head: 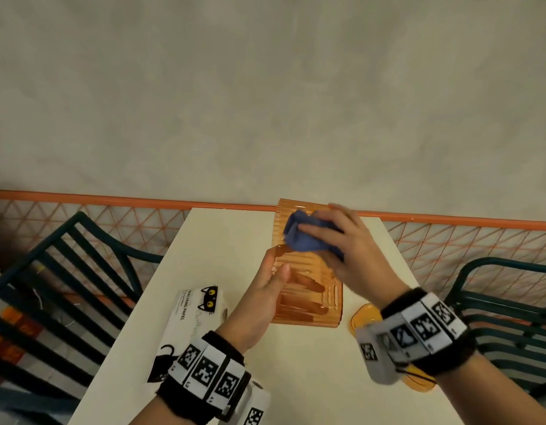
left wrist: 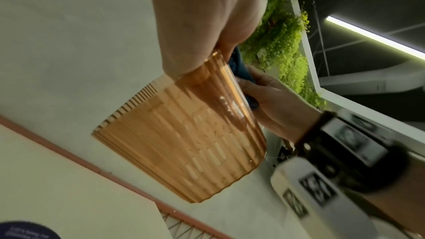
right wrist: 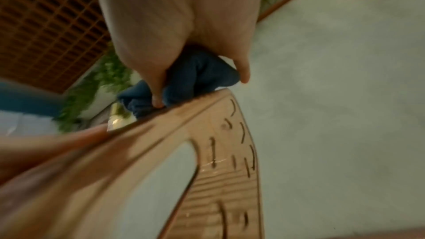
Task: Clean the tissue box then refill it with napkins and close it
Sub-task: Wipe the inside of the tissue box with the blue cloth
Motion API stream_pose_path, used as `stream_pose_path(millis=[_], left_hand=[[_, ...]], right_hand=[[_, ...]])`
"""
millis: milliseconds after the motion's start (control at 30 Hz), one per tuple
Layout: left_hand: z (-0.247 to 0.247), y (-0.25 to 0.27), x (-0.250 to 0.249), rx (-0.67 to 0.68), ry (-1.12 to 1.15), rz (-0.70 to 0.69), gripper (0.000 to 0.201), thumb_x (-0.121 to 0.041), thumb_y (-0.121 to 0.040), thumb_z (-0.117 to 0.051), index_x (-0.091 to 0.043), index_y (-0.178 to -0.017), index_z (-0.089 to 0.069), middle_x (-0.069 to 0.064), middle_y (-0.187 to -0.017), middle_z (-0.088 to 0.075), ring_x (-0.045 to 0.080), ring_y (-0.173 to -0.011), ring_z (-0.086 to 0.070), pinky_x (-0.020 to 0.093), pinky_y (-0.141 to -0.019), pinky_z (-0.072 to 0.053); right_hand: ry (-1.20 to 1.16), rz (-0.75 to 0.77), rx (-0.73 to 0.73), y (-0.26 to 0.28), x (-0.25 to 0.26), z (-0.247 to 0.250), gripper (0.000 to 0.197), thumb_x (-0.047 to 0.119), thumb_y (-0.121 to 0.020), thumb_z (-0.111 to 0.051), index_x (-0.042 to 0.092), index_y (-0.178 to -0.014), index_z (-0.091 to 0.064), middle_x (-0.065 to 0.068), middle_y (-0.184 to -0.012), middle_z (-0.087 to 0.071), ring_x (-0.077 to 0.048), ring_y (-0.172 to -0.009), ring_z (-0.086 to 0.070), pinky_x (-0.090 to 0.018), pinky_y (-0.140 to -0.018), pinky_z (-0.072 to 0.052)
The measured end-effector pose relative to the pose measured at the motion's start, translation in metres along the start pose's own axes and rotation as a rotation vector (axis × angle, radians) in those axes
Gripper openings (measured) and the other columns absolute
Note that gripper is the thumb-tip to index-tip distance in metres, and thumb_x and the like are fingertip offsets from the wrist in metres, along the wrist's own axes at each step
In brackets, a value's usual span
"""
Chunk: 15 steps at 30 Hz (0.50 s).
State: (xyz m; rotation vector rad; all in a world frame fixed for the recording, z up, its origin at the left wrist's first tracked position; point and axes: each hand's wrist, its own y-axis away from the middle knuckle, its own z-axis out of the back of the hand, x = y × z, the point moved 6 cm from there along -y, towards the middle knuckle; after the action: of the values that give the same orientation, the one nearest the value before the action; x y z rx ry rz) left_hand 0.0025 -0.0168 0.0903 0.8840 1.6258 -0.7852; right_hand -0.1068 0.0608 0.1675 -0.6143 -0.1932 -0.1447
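While the left hand point(head: 259, 297) gripped the orange ribbed tissue box point(head: 308, 289) by its left side, thumb on the upper face and fingers showing through the translucent plastic underneath, the box was held lifted above the white surface point(head: 222, 240). The right hand point(head: 348, 250) was closed around a bunched blue cloth point(head: 302, 234) and pressed it against the box's far upper part. From the right wrist view, the cloth point(right wrist: 197, 77) sat squeezed between thumb and fingers right at the box's edge point(right wrist: 207, 115). Left of the box, a white napkin pack point(head: 192, 323) printed with black cats lay on the surface, partly hidden by the left wrist. Right of the box, an orange lid point(head: 365, 317) lay on the surface, mostly covered by the right wrist. Dark slatted chairs point(head: 60, 271) stood on both sides of the surface.
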Motion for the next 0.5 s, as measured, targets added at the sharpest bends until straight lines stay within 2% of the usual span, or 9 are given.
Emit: stream_pose_path(millis=[67, 100, 133, 167, 233, 300, 367, 433, 500], left_hand=[[-0.003, 0.004, -0.001, 0.058, -0.031, 0.003, 0.038, -0.041, -0.09, -0.039, -0.036, -0.128, -0.04, 0.016, -0.117, -0.065, 0.029, -0.108, -0.065, 0.049, -0.095, -0.051], [-0.004, 0.006, 0.001, 0.085, -0.027, 0.015, 0.04, -0.041, -0.089, -0.04, -0.036, -0.129, -0.039, 0.017, -0.116, -0.065, 0.031, -0.108, -0.065, 0.05, -0.095, -0.05], [-0.004, 0.008, 0.003, 0.103, -0.01, 0.033, 0.038, -0.04, -0.089, -0.04, -0.037, -0.127, -0.04, 0.017, -0.116, -0.066, 0.033, -0.108, -0.065, 0.051, -0.096, -0.05], [-0.005, 0.009, 0.006, 0.128, 0.014, 0.056, 0.033, -0.036, -0.092, -0.041, -0.037, -0.124, -0.042, 0.018, -0.116, -0.065, 0.034, -0.109, -0.064, 0.052, -0.096, -0.05], [-0.008, 0.009, 0.008, 0.185, 0.101, 0.099, 0.03, -0.02, -0.095, -0.048, -0.037, -0.119, -0.047, 0.016, -0.124, -0.062, 0.032, -0.11, -0.064, 0.051, -0.091, -0.052], [-0.007, 0.005, 0.007, 0.22, 0.249, 0.116, 0.052, 0.001, -0.082, -0.051, -0.034, -0.12, -0.05, 0.01, -0.124, -0.062, 0.028, -0.105, -0.066, 0.048, -0.081, -0.055], [-0.001, -0.002, 0.002, 0.201, 0.384, 0.109, 0.075, 0.015, -0.068, -0.044, -0.031, -0.127, -0.05, 0.011, -0.12, -0.064, 0.03, -0.103, -0.065, 0.048, -0.083, -0.051], [0.005, -0.004, -0.007, 0.177, 0.481, 0.102, 0.079, 0.014, -0.062, -0.038, -0.019, -0.133, -0.048, 0.016, -0.118, -0.064, 0.032, -0.103, -0.061, 0.048, -0.088, -0.049], [0.01, -0.004, -0.013, 0.16, 0.549, 0.097, 0.066, 0.004, -0.065, -0.039, -0.009, -0.127, -0.056, 0.017, -0.118, -0.064, 0.031, -0.104, -0.061, 0.046, -0.087, -0.052]], right_hand=[[-0.129, -0.111, -0.061, -0.015, -0.016, 0.014, 0.041, 0.008, -0.083, -0.063, 0.018, -0.123, -0.06, -0.003, -0.122, -0.053, -0.02, -0.114, -0.048, -0.033, -0.1, -0.044], [-0.197, -0.144, -0.067, -0.019, -0.02, 0.018, 0.041, 0.004, -0.083, -0.063, 0.016, -0.123, -0.06, -0.002, -0.12, -0.052, -0.015, -0.109, -0.05, -0.022, -0.096, -0.045], [-0.258, -0.15, -0.06, -0.021, -0.02, 0.019, 0.041, 0.001, -0.083, -0.063, 0.015, -0.122, -0.061, 0.001, -0.119, -0.05, -0.01, -0.104, -0.052, -0.011, -0.089, -0.044], [-0.31, -0.138, -0.054, -0.021, -0.018, 0.02, 0.041, -0.001, -0.083, -0.063, 0.014, -0.121, -0.062, 0.001, -0.118, -0.049, -0.004, -0.1, -0.052, -0.006, -0.083, -0.043], [-0.392, -0.104, -0.041, -0.019, -0.011, 0.02, 0.039, -0.003, -0.081, -0.064, 0.014, -0.117, -0.064, 0.001, -0.119, -0.05, 0.003, -0.099, -0.051, -0.007, -0.081, -0.044], [-0.424, -0.083, -0.008, -0.013, -0.004, 0.014, 0.037, 0.001, -0.079, -0.064, 0.015, -0.114, -0.067, 0.0, -0.122, -0.051, -0.006, -0.106, -0.052, -0.016, -0.089, -0.045], [-0.433, -0.067, 0.041, -0.005, 0.002, 0.003, 0.04, 0.004, -0.076, -0.062, 0.018, -0.113, -0.068, 0.002, -0.125, -0.051, -0.013, -0.113, -0.05, -0.022, -0.096, -0.043], [-0.445, -0.048, 0.064, 0.006, 0.007, -0.008, 0.041, 0.008, -0.074, -0.061, 0.02, -0.113, -0.068, 0.003, -0.126, -0.05, -0.015, -0.12, -0.046, -0.024, -0.102, -0.04], [-0.432, -0.01, 0.043, 0.017, 0.011, -0.014, 0.037, 0.017, -0.077, -0.06, 0.022, -0.112, -0.069, 0.005, -0.127, -0.05, -0.016, -0.122, -0.044, -0.021, -0.105, -0.037]])
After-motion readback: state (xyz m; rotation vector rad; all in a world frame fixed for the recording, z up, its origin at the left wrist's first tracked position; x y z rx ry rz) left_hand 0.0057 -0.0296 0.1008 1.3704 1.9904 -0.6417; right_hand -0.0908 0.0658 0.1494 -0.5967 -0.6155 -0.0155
